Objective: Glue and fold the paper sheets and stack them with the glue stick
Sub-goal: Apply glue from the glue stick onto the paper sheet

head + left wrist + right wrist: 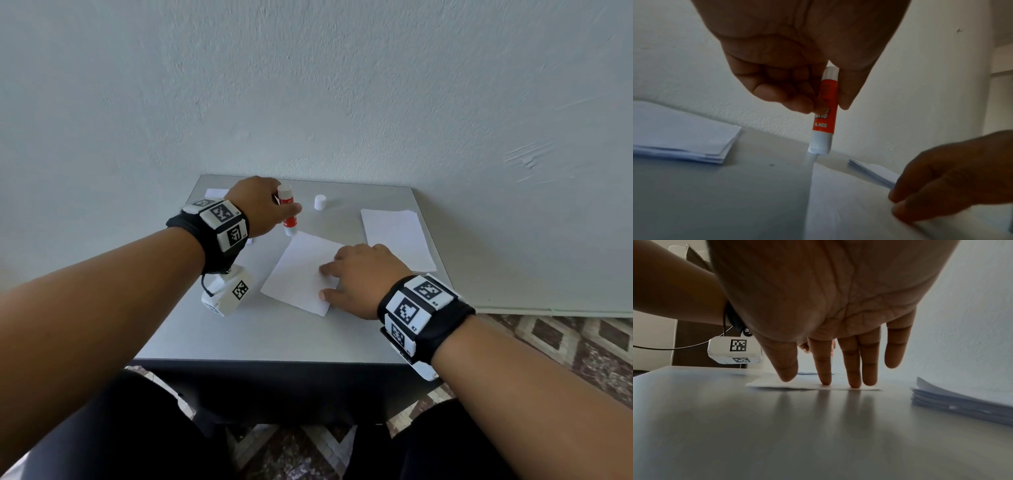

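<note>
While the left hand [260, 205] grips it, the glue stick [288, 214] stands uncapped.

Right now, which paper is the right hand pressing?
The single sheet mid-table, pinned flat by the right hand. The stack to its right and the far-left pile lie untouched.

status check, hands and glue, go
Left hand grips uncapped glue stick at the sheet corner. Right hand flat, pinning it. Nothing in the way.
</note>
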